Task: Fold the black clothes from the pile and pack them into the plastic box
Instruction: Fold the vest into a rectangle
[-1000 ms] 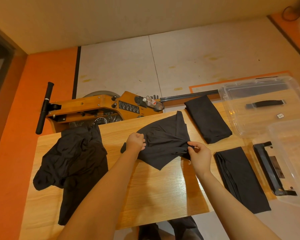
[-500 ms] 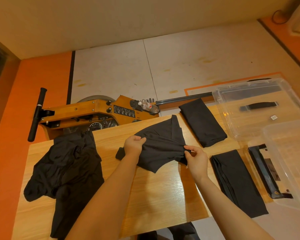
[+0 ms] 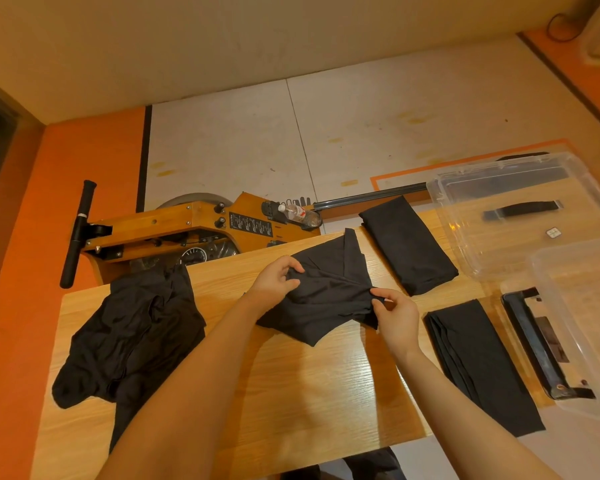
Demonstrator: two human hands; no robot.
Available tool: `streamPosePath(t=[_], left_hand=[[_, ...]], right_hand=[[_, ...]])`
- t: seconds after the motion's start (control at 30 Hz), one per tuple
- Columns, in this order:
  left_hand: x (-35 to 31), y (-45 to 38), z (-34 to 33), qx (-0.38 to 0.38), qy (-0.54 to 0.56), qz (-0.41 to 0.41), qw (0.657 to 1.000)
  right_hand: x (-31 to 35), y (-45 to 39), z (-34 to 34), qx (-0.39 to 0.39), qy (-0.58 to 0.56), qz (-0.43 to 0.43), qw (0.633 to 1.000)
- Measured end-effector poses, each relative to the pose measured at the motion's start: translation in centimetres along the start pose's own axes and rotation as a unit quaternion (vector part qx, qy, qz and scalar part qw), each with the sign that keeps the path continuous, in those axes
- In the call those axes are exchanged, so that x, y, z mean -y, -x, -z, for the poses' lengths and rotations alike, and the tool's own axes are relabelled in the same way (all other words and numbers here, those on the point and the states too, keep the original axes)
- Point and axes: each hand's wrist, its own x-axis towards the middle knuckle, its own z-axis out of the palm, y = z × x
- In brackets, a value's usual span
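A black garment [image 3: 329, 292] lies partly folded in the middle of the wooden table [image 3: 291, 386]. My left hand [image 3: 274, 282] pinches its left edge and my right hand [image 3: 394, 315] pinches its right edge. A loose pile of black clothes [image 3: 132, 330] lies at the table's left. Two folded black pieces rest on the right: one at the back [image 3: 407, 244], one at the front [image 3: 482, 362]. The clear plastic box [image 3: 582, 327] stands at the far right, with its clear lid [image 3: 506, 209] lying behind it.
An orange wooden rowing machine [image 3: 187, 230] with a black handle [image 3: 77, 233] and a water bottle [image 3: 298, 213] stands behind the table. The box's black latch [image 3: 541, 344] lies along its left wall. The floor is white with orange borders.
The camera has shifted slightly. Both hands stay on the garment's edges and have drawn the fabric a little tighter between them.
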Motion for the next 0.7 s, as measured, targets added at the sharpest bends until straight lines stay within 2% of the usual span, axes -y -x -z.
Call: streamPosePath(t=[0.1,0.3,0.47,0.7], left_hand=[[-0.1,-0.5,0.9,0.024,-0.077,-0.019,0.997],[-0.4,0.0,2.3,0.028,-0.108,-0.018,0.994],[-1.9,1.2,3.9,-0.021,-0.142,-0.056,0.988],[-7.3,4.3,8.7,-0.102,-0.151,-0.123,0.975]], right_hand=[[0.2,-0.1,0.1,0.001,-0.003,0.002,1.0],[1.6,-0.1,0.4,-0.009,-0.018,0.006,1.0],[4.7,0.2,0.9,-0.022,-0.049,0.011,0.998],[12.4,1.0,1.9,-0.006,-0.08,0.099,0.992]])
